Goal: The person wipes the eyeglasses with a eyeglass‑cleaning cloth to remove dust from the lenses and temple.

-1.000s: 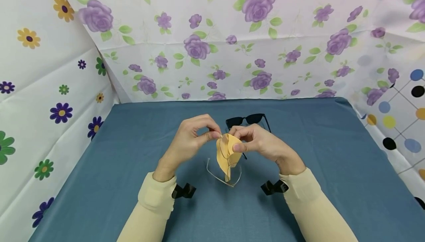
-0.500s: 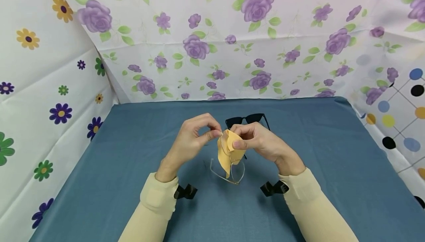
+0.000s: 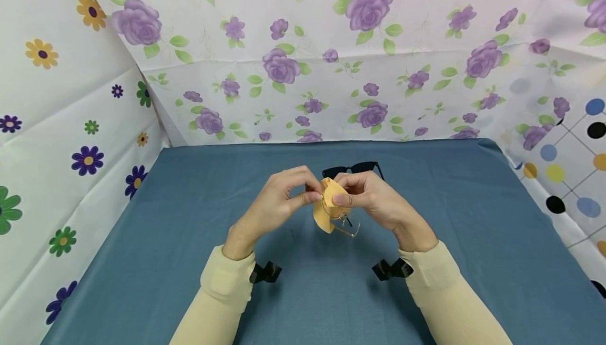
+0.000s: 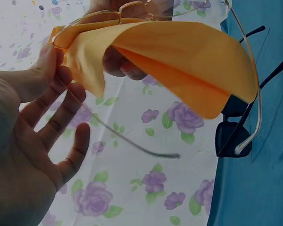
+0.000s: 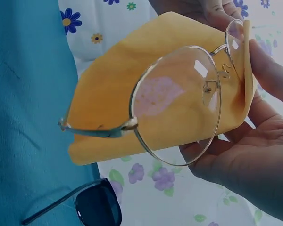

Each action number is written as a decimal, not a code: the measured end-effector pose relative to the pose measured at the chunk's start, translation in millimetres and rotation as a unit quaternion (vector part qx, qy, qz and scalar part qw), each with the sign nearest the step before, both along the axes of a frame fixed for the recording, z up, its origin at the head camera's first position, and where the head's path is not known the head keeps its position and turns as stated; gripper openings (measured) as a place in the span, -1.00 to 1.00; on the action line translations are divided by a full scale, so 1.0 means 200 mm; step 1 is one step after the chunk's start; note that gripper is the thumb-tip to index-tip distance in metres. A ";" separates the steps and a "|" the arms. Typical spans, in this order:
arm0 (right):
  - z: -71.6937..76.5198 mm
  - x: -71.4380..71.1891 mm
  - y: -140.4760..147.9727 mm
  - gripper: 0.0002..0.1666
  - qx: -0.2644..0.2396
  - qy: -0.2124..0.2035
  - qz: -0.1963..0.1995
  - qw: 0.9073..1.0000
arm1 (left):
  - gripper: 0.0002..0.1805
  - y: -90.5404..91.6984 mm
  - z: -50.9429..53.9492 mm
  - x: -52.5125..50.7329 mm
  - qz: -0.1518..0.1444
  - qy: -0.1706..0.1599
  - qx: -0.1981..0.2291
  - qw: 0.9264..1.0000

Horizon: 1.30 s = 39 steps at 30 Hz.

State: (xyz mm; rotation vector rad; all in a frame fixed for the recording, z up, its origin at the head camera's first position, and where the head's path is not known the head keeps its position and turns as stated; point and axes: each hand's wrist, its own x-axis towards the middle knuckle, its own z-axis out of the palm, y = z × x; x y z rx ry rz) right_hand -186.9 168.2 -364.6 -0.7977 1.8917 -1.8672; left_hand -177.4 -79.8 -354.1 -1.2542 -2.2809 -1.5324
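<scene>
Gold wire-rimmed eyeglasses point(image 5: 131, 124) with clear lenses are held up above the table, tilted. A yellow cleaning cloth point(image 3: 323, 221) is folded around the lens at one end; the other lens shows bare in the right wrist view, with the cloth behind it. My left hand point(image 3: 276, 198) pinches the frame's end between thumb and forefinger, its other fingers point(image 4: 78, 146) spread in the left wrist view. With thumb and fingers, my right hand point(image 3: 371, 195) pinches the cloth over the covered lens. The fingers behind the cloth are partly hidden.
Black sunglasses point(image 3: 363, 167) lie just behind the hands on the blue tablecloth point(image 3: 213, 203), partly covered by the right hand. A purple-flowered sheet point(image 3: 279, 66) hangs at the back of the table. Black wrist cameras point(image 3: 265, 272) sit on both wrists.
The eyeglasses' hanging end has swung up and to the right, and the cloth's lower part has risen with it. My left hand has shifted slightly right. Both hands keep their hold.
</scene>
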 end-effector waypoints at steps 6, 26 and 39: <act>0.01 0.00 0.00 -0.81 0.047 0.035 -0.028 0.998 | -0.95 -0.02 0.01 0.00 0.015 0.013 -0.063 0.998; -0.02 -0.03 0.03 -0.87 0.110 0.068 0.077 0.989 | -0.93 -0.01 0.00 -0.01 0.028 0.014 -0.016 0.999; -0.03 -0.03 0.03 -0.82 0.053 0.023 0.079 0.995 | -0.90 0.03 -0.02 -0.02 0.033 0.032 0.029 0.999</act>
